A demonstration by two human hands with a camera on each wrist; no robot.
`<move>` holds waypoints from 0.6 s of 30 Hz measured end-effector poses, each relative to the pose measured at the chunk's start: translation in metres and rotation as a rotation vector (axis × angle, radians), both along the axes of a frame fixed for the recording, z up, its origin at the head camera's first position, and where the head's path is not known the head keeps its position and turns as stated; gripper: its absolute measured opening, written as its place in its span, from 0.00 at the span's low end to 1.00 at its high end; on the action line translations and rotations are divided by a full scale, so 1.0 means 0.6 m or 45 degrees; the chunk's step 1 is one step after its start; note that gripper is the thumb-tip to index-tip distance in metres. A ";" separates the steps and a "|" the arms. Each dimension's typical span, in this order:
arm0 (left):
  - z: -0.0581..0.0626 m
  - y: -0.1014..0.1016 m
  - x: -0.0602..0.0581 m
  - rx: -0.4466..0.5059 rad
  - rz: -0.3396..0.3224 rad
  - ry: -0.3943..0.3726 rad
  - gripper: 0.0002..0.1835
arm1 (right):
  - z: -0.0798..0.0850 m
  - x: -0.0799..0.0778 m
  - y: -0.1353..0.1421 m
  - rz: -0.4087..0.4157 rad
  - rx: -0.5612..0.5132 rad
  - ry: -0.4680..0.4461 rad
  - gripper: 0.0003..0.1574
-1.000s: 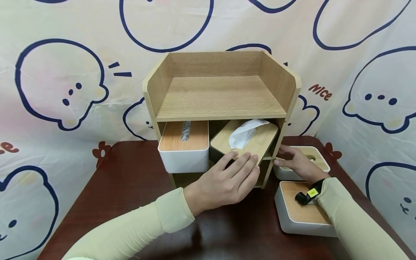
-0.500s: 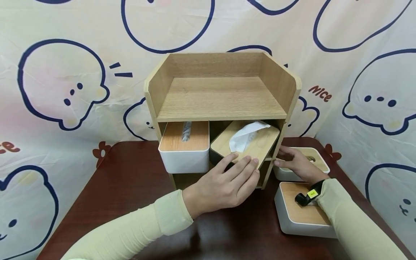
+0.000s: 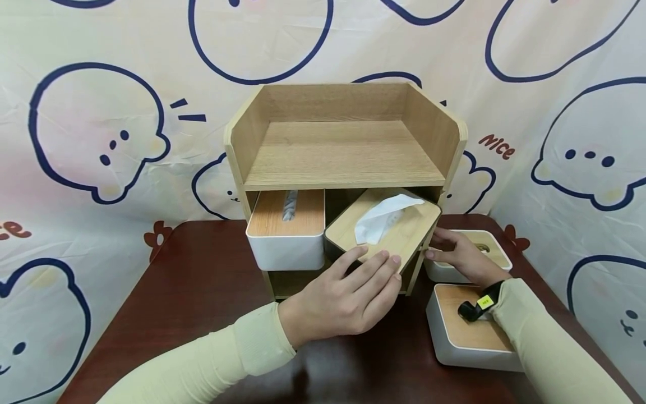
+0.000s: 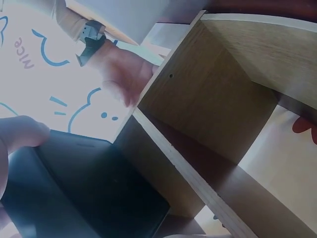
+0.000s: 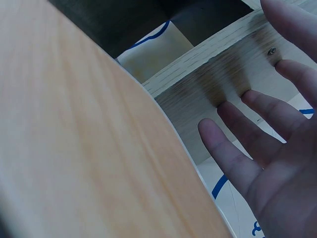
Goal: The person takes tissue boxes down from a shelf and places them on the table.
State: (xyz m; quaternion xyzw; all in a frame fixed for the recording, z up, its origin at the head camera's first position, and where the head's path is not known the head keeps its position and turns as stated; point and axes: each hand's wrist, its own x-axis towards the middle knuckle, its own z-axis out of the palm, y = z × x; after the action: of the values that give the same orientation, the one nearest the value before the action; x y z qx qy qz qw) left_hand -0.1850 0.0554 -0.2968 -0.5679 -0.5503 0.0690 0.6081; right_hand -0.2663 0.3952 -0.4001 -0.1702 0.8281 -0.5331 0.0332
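Note:
My left hand (image 3: 343,297) grips the front corner of a black tissue box (image 4: 99,183) with a pale wooden lid. A white tissue (image 3: 379,220) sticks out of its slot. The box sits askew, partly out of the upper right compartment of a wooden desk shelf (image 3: 333,151); its dark underside faces the left wrist view. Four fingers lie over the lid's edge, and the thumb (image 4: 25,133) shows against the dark side. My right hand (image 3: 464,255) rests with extended fingertips (image 5: 227,111) on the outer face of the shelf's right side panel (image 5: 198,94).
A white tissue box (image 3: 287,249) with a wooden lid protrudes from the upper left compartment. Two more white boxes with wooden lids, a rear one (image 3: 497,247) and a front one (image 3: 464,342), stand right of the shelf on the dark red table (image 3: 202,275). A printed cloth (image 3: 126,33) hangs behind.
My left hand has drawn the black tissue box farther out of the compartment, toward me, with its right end swinging outward. My right hand stays against the side panel.

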 end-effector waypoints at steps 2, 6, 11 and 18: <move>0.000 -0.002 0.000 -0.013 0.001 0.024 0.08 | 0.000 0.000 0.000 0.006 -0.007 0.004 0.44; -0.001 -0.005 -0.001 -0.038 -0.003 0.063 0.08 | 0.000 0.000 0.001 0.016 -0.039 0.006 0.40; -0.004 -0.009 -0.003 -0.034 -0.036 0.083 0.06 | -0.002 -0.001 0.002 0.013 -0.078 0.039 0.31; -0.006 -0.016 -0.003 -0.009 -0.044 0.079 0.06 | -0.001 0.000 0.000 0.005 -0.086 0.055 0.36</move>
State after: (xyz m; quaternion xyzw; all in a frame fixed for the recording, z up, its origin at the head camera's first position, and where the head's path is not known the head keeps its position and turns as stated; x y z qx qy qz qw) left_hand -0.1866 0.0458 -0.3005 -0.5771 -0.5211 0.0782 0.6239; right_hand -0.2662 0.3951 -0.4005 -0.1844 0.8097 -0.5570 0.0107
